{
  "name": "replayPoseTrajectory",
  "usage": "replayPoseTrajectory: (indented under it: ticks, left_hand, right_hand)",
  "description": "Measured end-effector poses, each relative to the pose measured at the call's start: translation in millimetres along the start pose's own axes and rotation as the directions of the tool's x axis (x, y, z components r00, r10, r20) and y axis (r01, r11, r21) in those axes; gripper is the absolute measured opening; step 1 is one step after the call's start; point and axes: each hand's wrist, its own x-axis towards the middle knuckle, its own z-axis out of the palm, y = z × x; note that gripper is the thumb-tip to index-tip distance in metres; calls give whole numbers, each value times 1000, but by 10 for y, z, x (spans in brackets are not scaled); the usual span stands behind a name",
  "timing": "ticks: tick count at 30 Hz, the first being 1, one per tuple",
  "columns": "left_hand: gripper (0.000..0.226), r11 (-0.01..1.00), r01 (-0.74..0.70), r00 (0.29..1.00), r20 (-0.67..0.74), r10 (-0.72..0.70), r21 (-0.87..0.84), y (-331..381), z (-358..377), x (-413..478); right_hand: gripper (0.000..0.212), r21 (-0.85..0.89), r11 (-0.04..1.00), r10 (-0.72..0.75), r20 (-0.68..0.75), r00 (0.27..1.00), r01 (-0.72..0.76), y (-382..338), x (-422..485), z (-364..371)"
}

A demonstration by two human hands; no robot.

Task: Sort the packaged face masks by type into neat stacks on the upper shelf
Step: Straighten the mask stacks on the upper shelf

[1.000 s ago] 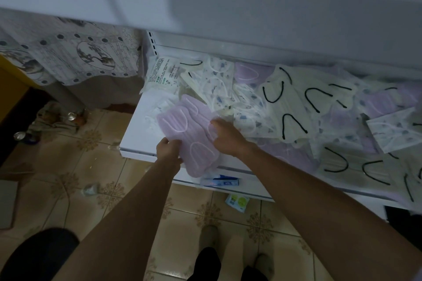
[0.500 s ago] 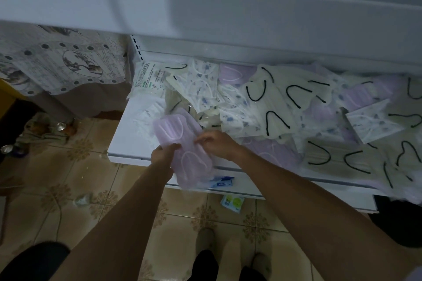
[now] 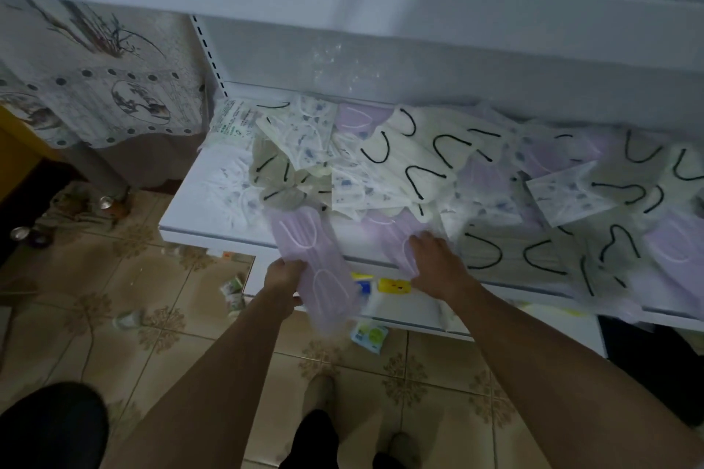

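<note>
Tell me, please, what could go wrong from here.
1. The left hand holds the purple stack beyond the shelf edge; packets may slip to the floor.
2. The right hand grips a purple mask lying partly under the pile; pulling it may drag other masks off the front.

Well left of the left grip (image 3: 284,275), a patterned cloth (image 3: 114,99) hangs above a tiled floor (image 3: 114,278). Shiny metal cans (image 3: 104,202) sit on the tiles under it. Just left of that grip lie small packets (image 3: 233,291). Just right of it is a yellow packet (image 3: 394,286), and lower down a blue-green packet (image 3: 368,335).
</note>
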Motion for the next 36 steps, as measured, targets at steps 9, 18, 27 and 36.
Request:
replayPoseTrajectory:
  ticks: [9,18,27,36]
  left_hand:
    - [45,994,-69,997,-21,68,-81,-401,199,-113]
    - [45,996,-28,988,-153,14,-87,-597,526,-14]
    - [38,988,-79,992,-104,66,-133,-641,655,69]
    - [26,996,-82,995,-59,80,-26,-621,323,-415]
  right_hand:
    - [71,145,982,123,7,992,-123,20,169,51]
    - [79,-88,996,-31,2,1000,31,-134,-55,28]
    - [82,250,907,-362,57,931,338,-297,-240,200]
    - [84,785,574,356,18,934,-234,-286,-349,41]
